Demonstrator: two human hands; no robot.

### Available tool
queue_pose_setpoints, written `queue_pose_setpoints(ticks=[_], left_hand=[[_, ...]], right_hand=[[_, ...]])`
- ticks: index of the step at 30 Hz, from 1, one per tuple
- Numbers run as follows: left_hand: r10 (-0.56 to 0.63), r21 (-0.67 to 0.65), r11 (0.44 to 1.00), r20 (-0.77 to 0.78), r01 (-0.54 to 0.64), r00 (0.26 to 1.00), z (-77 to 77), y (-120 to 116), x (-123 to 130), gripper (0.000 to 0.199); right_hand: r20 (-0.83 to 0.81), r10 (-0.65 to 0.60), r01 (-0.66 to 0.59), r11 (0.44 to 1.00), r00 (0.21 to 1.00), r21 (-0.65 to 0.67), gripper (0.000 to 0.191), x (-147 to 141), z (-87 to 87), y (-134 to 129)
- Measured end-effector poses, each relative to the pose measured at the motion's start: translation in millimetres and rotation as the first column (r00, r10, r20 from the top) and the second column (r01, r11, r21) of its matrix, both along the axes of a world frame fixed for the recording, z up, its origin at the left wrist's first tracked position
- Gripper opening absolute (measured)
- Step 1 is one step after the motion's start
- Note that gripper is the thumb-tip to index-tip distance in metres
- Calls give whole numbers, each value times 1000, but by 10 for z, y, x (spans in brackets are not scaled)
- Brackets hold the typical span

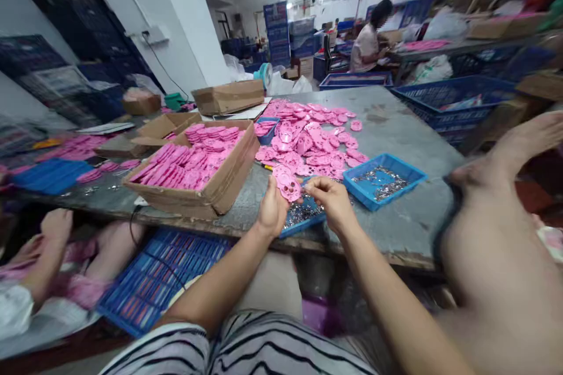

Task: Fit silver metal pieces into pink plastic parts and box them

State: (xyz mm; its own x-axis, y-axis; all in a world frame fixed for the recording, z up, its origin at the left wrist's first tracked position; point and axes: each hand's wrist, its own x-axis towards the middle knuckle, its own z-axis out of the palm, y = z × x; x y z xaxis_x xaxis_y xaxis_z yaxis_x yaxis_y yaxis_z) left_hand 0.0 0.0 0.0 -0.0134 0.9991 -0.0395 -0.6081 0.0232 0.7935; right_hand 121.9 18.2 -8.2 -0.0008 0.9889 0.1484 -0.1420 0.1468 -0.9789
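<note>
Pink piece: here it is, just below the middle of the frame, tilted up over the near edge of the counter, its face broken by small dark holes.
Left hand: closed around the lower left edge of that piece, thumb up along its side, a firm hold.
Right hand: thumb and forefinger drawn together right at the piece's right edge; whether a tiny part sits between them, I cannot tell.
Weight and feel: looks like light, thin moulded plastic, stiff rather than soft, and the smooth face could well be a bit slick.
Best hold: I'd say the outer rim, thumb against fingers, leaving the holes uncovered; the thin spots around them are probably the weakest.
Blue tray under the hands: metal bits lie in it, and those look small and fiddly, fingertip work, easily dropped.
Second blue tray: right of centre, more metal bits scattered inside.
Pink heap: loose at the centre, pieces overlapping, so likely to slide if one is pulled from below.
Cardboard box: left of centre, packed with pink pieces, many leaning on edge, their rims handy to pinch.
</note>
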Motion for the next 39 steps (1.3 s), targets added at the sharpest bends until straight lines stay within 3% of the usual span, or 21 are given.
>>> queue_pose_setpoints(ticks=[5, 17, 30, 39], left_hand=[[-14, 127, 992, 37, 9, 999, -29, -19, 73, 61], [22, 281, 960, -13, -18, 1000, -35, -126, 120, 61], [46, 308, 951, -28, -35, 999, -82, -139, 191, 63], [-3, 329, 944, -5, 5, 1000, -183, -107, 162, 67]], right_hand=[[88, -49, 37, 991, 995, 125, 25, -54, -58, -39], [12, -161, 160, 984, 987, 74, 17, -226, -80, -108], [-54, -210, 214, 974, 976, 75, 15, -282, -84, -139], [-165, -175, 174, 985, 971, -20, 23, -299, -113, -111]])
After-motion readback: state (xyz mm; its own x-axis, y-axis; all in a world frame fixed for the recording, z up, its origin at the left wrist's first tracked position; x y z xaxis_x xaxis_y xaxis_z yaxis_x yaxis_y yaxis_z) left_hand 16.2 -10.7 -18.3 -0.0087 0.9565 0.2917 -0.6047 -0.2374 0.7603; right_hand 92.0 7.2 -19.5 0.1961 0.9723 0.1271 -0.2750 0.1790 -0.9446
